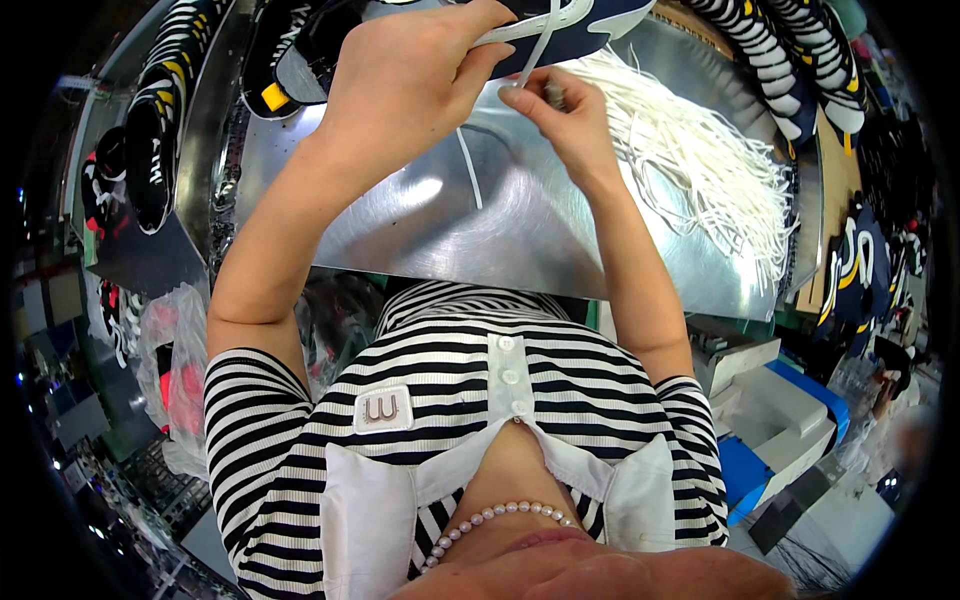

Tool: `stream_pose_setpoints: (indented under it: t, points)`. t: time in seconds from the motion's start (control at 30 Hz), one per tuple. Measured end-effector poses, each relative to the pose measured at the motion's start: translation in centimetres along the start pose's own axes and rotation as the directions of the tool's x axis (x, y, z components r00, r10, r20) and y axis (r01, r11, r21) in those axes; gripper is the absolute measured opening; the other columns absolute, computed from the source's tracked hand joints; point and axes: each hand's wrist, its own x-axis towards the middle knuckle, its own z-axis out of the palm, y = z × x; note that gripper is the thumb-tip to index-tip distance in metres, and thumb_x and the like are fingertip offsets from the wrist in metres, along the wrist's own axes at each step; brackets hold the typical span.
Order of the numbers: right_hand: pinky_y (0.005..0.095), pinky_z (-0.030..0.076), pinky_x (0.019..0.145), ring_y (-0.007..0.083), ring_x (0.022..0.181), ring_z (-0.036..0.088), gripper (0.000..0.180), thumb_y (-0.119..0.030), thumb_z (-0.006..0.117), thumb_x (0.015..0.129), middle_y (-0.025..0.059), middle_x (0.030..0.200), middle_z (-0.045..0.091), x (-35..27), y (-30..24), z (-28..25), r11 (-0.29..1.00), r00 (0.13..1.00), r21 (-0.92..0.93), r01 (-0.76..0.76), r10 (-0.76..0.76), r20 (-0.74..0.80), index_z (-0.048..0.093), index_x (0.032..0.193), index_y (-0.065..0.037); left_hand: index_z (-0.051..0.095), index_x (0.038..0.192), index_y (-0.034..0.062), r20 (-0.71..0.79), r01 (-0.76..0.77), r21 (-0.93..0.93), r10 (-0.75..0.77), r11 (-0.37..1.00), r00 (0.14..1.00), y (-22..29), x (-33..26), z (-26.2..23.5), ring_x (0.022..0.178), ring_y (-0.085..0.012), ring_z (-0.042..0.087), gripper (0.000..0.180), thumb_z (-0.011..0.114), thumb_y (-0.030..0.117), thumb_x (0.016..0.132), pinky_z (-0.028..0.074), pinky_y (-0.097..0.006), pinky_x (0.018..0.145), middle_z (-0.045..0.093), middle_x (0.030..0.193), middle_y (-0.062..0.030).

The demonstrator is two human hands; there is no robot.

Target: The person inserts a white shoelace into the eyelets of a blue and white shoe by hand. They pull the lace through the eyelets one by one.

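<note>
Near the top edge, my left hand (425, 70) is closed on a dark navy and white sneaker (605, 25), thumb and fingers pinching its edge. From the sneaker a white shoelace (543, 48) runs down to my right hand (572, 120), whose thumb and forefinger pinch it. A small greyish thing (556, 95) shows among the right fingers; its kind is unclear. Under my left hand a loose white lace end (468, 165) hangs over the metal tabletop (500, 235). Part of the sneaker lies beyond the picture's top edge.
A heap of white shoelaces (690, 150) covers the table's right side. Another dark shoe with a yellow tab (275, 97) lies left of my hand. Rows of dark shoes stand at far left (155, 150) and upper right (765, 60). Opened boxes (770, 410) sit below right.
</note>
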Motion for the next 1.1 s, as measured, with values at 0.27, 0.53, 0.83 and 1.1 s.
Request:
stream_pose_setpoints:
  t: [0.27,0.53,0.83,1.1]
  points:
    - [0.0289,0.043,0.062,0.0166,0.07,0.055,0.013,-0.016,0.071,0.089,0.0043,0.081,0.058,-10.0,3.8,-2.8,0.835,0.939,-0.516,0.194,-0.005,0.345,0.073,0.094,-0.004,0.067,0.104,-0.0035,-0.202,-0.006,-0.205,-0.037,0.979,0.979,-1.4,1.9,-3.5,0.069,-0.0168,0.064,0.023,0.072,0.005,0.084,0.05,-0.028,0.065,0.068,0.08,-0.0152]
    - [0.0259,0.052,0.077,0.0144,0.086,0.067,0.019,0.001,0.066,0.088,0.0077,0.094,0.07,-17.1,0.7,-7.0,0.913,0.919,-0.269,-0.305,0.356,0.166,0.073,0.105,-0.001,0.067,0.114,-0.0001,0.346,0.215,-0.244,-0.122,0.946,0.93,-5.2,-1.9,2.3,0.07,-0.0116,0.061,0.035,0.074,0.022,0.087,0.049,-0.027,0.063,0.07,0.085,-0.0078]
    - [0.0188,0.039,0.061,0.0024,0.069,0.05,0.02,-0.011,0.07,0.089,-0.0044,0.078,0.063,-3.8,3.4,-2.3,0.99,0.996,-0.133,-0.049,0.038,-0.084,0.072,0.107,-0.003,0.066,0.112,0.002,0.603,0.255,-0.146,-0.118,0.956,0.789,-4.4,-6.1,7.4,0.09,-0.0333,0.066,0.029,0.062,0.025,0.095,0.05,-0.038,0.08,0.068,0.101,-0.0169]
    - [0.022,0.047,0.069,0.0057,0.074,0.056,0.021,-0.012,0.071,0.088,-0.0009,0.078,0.063,-2.2,5.3,-1.8,0.978,0.997,-0.208,-0.031,0.016,-0.072,0.069,0.108,-0.003,0.071,0.1,0.0076,0.604,0.213,0.018,-0.18,0.977,0.776,-2.3,-4.5,10.3,0.078,-0.029,0.068,0.021,0.066,0.026,0.091,0.052,-0.037,0.071,0.071,0.087,-0.0096]
